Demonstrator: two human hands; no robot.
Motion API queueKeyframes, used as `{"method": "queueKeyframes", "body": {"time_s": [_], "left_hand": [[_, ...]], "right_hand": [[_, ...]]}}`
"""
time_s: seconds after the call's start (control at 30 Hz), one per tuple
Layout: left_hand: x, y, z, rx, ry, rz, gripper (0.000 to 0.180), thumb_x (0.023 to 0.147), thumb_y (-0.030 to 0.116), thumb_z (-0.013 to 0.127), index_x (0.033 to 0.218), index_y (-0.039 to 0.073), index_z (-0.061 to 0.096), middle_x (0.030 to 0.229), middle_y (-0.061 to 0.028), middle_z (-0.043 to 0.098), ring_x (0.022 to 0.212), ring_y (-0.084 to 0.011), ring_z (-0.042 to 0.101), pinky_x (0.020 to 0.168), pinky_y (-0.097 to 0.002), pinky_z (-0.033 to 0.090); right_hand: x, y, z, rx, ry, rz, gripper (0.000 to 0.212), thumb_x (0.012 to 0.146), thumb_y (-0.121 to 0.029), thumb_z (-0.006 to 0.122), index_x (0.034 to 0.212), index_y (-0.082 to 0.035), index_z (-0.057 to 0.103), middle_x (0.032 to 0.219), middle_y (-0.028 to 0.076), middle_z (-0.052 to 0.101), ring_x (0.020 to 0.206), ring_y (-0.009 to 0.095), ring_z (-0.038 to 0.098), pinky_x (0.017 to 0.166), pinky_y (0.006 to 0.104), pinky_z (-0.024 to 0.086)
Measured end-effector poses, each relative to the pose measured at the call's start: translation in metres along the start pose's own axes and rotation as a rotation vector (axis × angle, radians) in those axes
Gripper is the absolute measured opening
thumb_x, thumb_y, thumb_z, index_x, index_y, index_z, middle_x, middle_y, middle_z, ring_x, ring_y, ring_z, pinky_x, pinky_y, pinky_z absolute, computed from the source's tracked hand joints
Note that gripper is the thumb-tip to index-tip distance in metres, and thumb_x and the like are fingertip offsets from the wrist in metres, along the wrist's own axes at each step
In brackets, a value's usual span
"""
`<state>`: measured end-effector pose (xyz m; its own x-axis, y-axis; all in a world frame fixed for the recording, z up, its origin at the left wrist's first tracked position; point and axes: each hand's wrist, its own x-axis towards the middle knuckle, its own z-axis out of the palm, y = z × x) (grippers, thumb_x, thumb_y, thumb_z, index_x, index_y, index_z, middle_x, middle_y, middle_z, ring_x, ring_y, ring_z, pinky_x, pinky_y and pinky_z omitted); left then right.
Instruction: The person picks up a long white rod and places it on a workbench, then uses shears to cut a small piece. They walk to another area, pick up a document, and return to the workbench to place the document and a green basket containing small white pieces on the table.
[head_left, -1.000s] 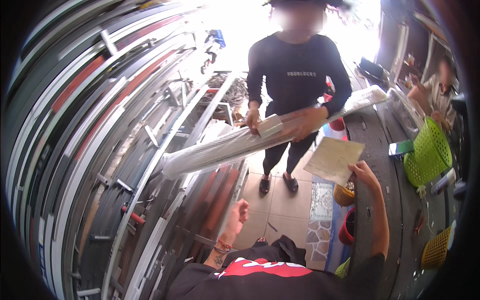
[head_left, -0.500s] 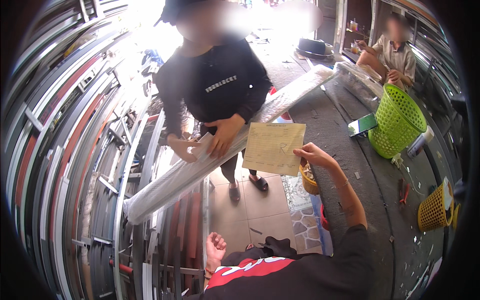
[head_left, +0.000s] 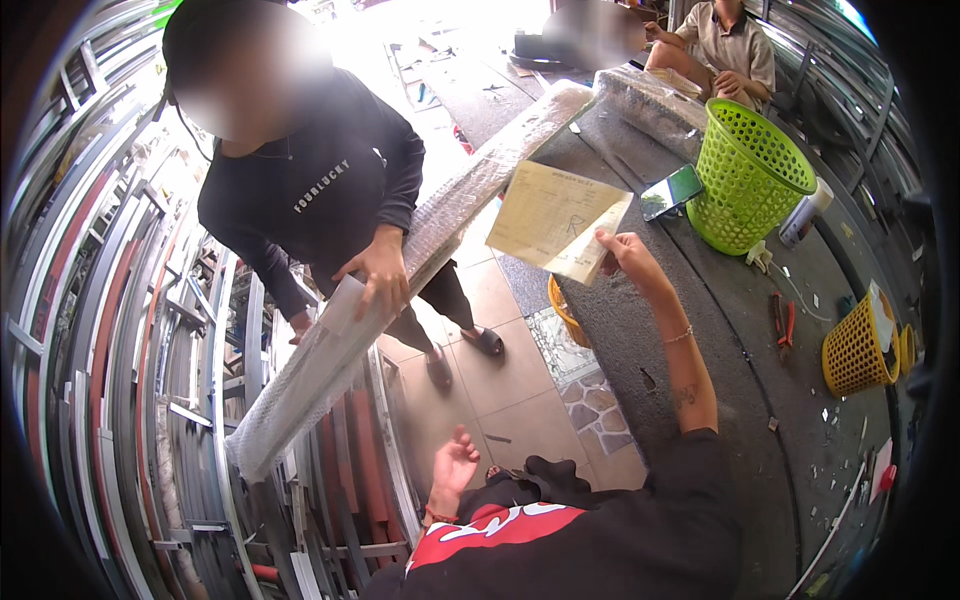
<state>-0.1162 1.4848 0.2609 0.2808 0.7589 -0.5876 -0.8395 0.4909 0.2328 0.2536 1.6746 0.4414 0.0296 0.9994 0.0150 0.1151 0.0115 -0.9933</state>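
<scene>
A thin yellow paper sheet (head_left: 556, 215), printed and marked by hand, is pinched at its lower right corner by my right hand (head_left: 630, 258). The sheet is bent and tilted, above the edge of the grey worktop (head_left: 650, 345). Low in front of my body is my left hand (head_left: 456, 464), empty, palm up, its fingers loosely bent and apart. Across from me a person in a black top (head_left: 330, 180) rests a hand (head_left: 378, 275) on a long bundle (head_left: 430, 235) wrapped in bubble film.
On the worktop stand a green basket (head_left: 750, 185), a phone (head_left: 670, 193), red-handled pliers (head_left: 782, 325) and a yellow basket (head_left: 860, 345). Racks of metal profiles (head_left: 110, 330) line the left. Another person (head_left: 720, 50) sits at the far right. Tiled floor (head_left: 500, 375) lies between.
My view has shifted, so most things sit farther left and higher. The sheet has tilted and bent in my right hand. The person opposite has moved one hand down behind the bundle.
</scene>
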Motion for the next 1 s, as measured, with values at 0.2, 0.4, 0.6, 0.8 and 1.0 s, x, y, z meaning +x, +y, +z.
{"method": "queueKeyframes", "body": {"time_s": [0.2,0.4,0.6,0.8,1.0], "left_hand": [[-0.005,-0.010,-0.004,0.005,0.105,0.036,0.038,0.069,-0.007,0.044,0.103,0.006,0.054,0.087,-0.0053,0.054,0.074,-0.0162,0.049,0.069,-0.0284,0.042],[-0.013,-0.002,-0.016,-0.110,0.070,0.136,0.027,0.074,0.000,0.046,0.098,0.007,0.054,0.083,-0.0039,0.055,0.069,-0.0140,0.048,0.065,-0.0259,0.041],[-0.027,0.008,-0.025,-0.078,0.187,0.307,0.019,0.079,0.009,0.047,0.095,0.011,0.055,0.079,-0.0014,0.054,0.060,-0.0126,0.043,0.053,-0.0254,0.034],[-0.049,0.012,-0.012,0.224,0.321,0.632,0.018,0.082,0.011,0.044,0.096,0.010,0.055,0.078,0.0024,0.053,0.057,-0.0053,0.040,0.049,-0.0197,0.031],[-0.071,0.016,0.016,0.754,0.355,0.941,0.017,0.087,0.013,0.046,0.099,0.007,0.054,0.083,0.0019,0.056,0.054,0.0000,0.033,0.048,-0.0152,0.027]], "right_hand": [[0.008,0.014,0.008,-0.025,0.000,-0.033,0.029,0.087,-0.027,0.051,0.076,-0.002,0.059,0.062,0.003,0.058,0.049,0.007,0.049,0.046,0.0203,0.038],[0.008,0.008,0.030,-0.031,0.071,-0.091,0.021,0.086,-0.018,0.048,0.085,0.001,0.057,0.066,0.003,0.057,0.051,0.007,0.047,0.047,0.0209,0.037],[-0.020,-0.033,0.050,-0.082,0.064,-0.240,0.024,0.084,-0.017,0.049,0.092,0.004,0.057,0.072,0.007,0.061,0.056,0.008,0.053,0.048,0.0197,0.040],[-0.066,-0.064,0.078,-0.348,-0.447,-0.387,0.023,0.081,-0.008,0.050,0.100,0.000,0.060,0.073,0.009,0.063,0.052,0.009,0.055,0.045,0.0226,0.043],[-0.098,-0.075,0.101,-0.805,-0.920,-0.359,0.022,0.081,-0.009,0.051,0.100,-0.002,0.060,0.069,0.017,0.059,0.061,0.024,0.059,0.060,0.0329,0.046]]}}
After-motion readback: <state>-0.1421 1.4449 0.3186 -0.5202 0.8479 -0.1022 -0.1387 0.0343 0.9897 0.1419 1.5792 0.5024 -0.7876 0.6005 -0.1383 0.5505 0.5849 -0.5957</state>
